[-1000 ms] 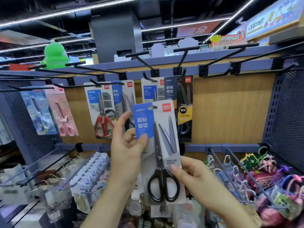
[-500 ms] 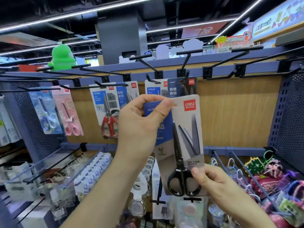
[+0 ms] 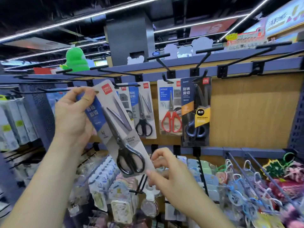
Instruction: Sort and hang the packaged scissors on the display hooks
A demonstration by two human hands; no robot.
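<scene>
Centre-left of frame, the left hand [image 3: 74, 116] has its grip round the top of the tilted black scissors pack [image 3: 115, 129], and the right hand [image 3: 166, 175] pinches its bottom corner. I'd level the card, then thread its hole onto the hook [image 3: 125, 85] just up and right.

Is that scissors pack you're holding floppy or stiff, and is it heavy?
Probably stiff: the scissors pack looks flat though the left hand grips only its top. Likely bottom-heavy, with the black handles low, so it may swing.
</scene>
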